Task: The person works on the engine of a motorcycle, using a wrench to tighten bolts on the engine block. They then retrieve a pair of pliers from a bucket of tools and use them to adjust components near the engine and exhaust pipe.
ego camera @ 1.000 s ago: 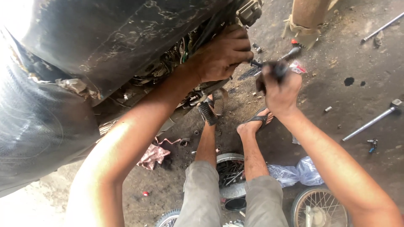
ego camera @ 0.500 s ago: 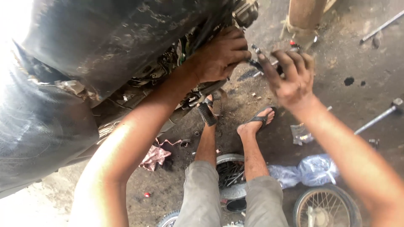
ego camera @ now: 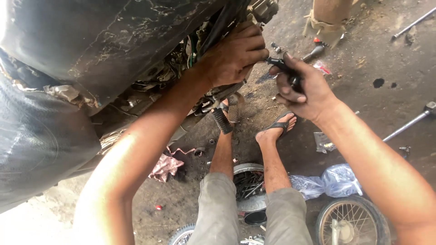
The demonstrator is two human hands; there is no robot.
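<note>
My left hand (ego camera: pixel 236 54) grips the engine side of a motorcycle, just under the dark fuel tank (ego camera: pixel 104 41), fingers curled around a metal part among wires. My right hand (ego camera: pixel 302 88) is closed on a small dark tool or part (ego camera: pixel 278 62), whose tip meets the fingertips of the left hand. My legs in grey trousers (ego camera: pixel 254 213) stretch below, one foot in a sandal (ego camera: pixel 278 127) on the dirt floor. A black ribbed footpeg (ego camera: pixel 222 120) sticks out beneath the left hand.
A screwdriver with a red collar (ego camera: pixel 315 49) lies on the ground beyond the hands. Long metal rods (ego camera: pixel 406 127) lie at right. A spoked wheel (ego camera: pixel 349 222), clear plastic bags (ego camera: pixel 329 181), a round pan of parts (ego camera: pixel 247 186) and a pink rag (ego camera: pixel 165 165) lie around my legs.
My right hand has moved left and down toward the left hand, bringing the dark tool up to its fingertips. The left hand stays on the engine.
</note>
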